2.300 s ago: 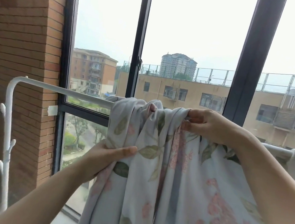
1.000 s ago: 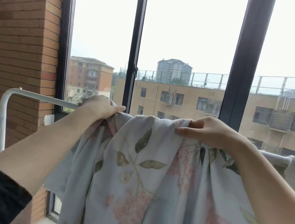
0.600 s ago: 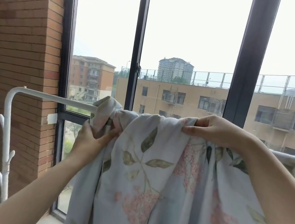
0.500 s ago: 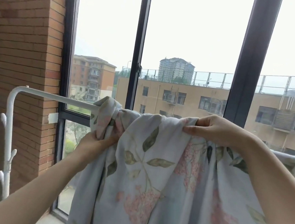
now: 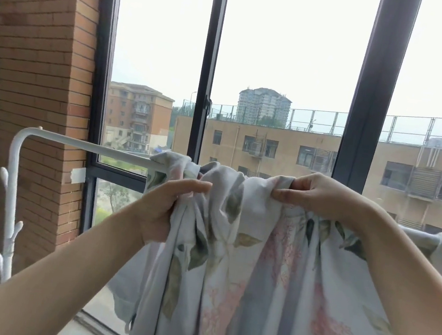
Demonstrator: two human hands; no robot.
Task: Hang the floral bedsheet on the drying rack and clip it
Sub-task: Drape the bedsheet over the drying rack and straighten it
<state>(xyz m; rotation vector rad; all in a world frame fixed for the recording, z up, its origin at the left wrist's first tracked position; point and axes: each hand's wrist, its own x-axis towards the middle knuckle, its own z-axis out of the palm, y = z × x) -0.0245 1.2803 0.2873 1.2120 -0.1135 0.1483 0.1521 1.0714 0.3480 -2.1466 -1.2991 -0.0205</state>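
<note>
We find the bedsheet (image 5: 271,271) draped over the drying rack (image 5: 83,145). Left hand (image 5: 165,210) grips a bunched fold; right hand (image 5: 319,196) pinches the top edge.

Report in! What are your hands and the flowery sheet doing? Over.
Gripping floral bedsheet: left hand, right hand. Bunched over rack rail, no clip seen. Nothing blocking.

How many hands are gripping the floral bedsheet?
2. The left hand pinches a bunched fold of the floral bedsheet below the white rail; the right hand grips its top edge, further right. No other hands show.
</note>
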